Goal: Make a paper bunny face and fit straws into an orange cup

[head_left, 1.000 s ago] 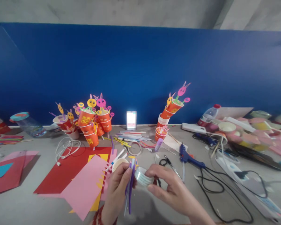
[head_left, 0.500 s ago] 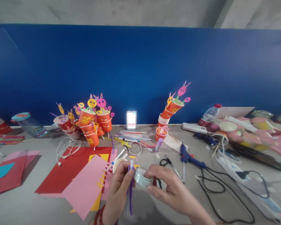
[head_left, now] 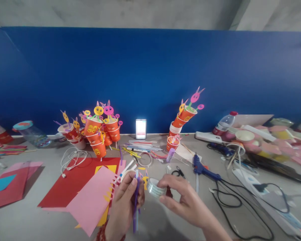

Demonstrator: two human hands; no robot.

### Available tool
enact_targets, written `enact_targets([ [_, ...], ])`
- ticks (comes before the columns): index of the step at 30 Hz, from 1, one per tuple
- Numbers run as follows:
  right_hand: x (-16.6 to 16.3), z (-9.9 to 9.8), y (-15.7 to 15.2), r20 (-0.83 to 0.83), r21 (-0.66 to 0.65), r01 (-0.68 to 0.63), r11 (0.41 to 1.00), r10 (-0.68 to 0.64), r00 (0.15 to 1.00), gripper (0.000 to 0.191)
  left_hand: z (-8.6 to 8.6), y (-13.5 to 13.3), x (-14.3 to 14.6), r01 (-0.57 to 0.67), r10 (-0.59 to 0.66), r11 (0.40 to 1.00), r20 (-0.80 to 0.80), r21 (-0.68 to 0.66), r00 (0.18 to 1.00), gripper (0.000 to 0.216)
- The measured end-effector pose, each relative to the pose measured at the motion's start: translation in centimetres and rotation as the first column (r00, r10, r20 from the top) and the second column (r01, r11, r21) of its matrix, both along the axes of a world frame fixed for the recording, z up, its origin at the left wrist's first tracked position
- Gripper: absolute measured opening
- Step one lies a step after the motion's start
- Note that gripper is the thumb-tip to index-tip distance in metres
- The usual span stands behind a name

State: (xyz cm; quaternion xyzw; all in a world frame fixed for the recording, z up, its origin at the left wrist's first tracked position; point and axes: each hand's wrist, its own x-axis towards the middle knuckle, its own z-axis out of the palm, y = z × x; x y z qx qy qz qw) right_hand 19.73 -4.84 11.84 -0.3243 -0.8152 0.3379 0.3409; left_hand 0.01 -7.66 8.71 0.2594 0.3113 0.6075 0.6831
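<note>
My left hand [head_left: 125, 201] is closed round a purple straw [head_left: 135, 204] and a pale strip, held upright near the bottom middle. My right hand [head_left: 180, 199] pinches a roll of clear tape [head_left: 156, 187] just right of the straw, a small gap between them. Under the left hand lie pink paper [head_left: 92, 197] and a white cup [head_left: 126, 174]. Black scissors [head_left: 177, 172] lie just beyond my right hand.
Red paper [head_left: 72, 180] and a white cable [head_left: 71, 157] lie to the left. Orange paper cups with bunny toppers [head_left: 100, 129] and a second stack [head_left: 184, 115] stand by the blue wall. A blue glue gun [head_left: 202, 167], black cords [head_left: 228, 201] and a power strip [head_left: 253, 184] fill the right.
My hands have drawn slightly apart: the tape roll moved right, off the straw. The left hand has tilted the straw more upright and lowered it a little.
</note>
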Motion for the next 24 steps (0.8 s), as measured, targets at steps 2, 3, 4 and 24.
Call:
enact_targets([
  [2,-0.1,-0.1,0.0,-0.006,0.002,0.0,1.0,0.0,1.0,0.011,-0.3,0.0,0.0,0.024,-0.023,0.998,-0.023,0.049,0.999,0.02],
  [3,-0.1,-0.1,-0.1,-0.01,0.005,0.002,1.0,-0.002,1.0,0.011,-0.4,-0.1,-0.1,0.025,-0.021,0.997,-0.047,0.079,0.999,0.02],
  [4,-0.1,-0.2,-0.1,-0.013,0.009,0.003,1.0,-0.003,1.0,0.012,-0.6,-0.1,-0.1,0.022,-0.014,0.994,-0.071,0.107,0.997,0.021],
  [24,-0.5,-3.1,0.7,-0.33,-0.313,-0.21,0.926,0.101,0.938,0.038,0.4,-0.4,-1.3,0.162,-0.139,0.983,-0.233,0.085,0.962,0.019],
])
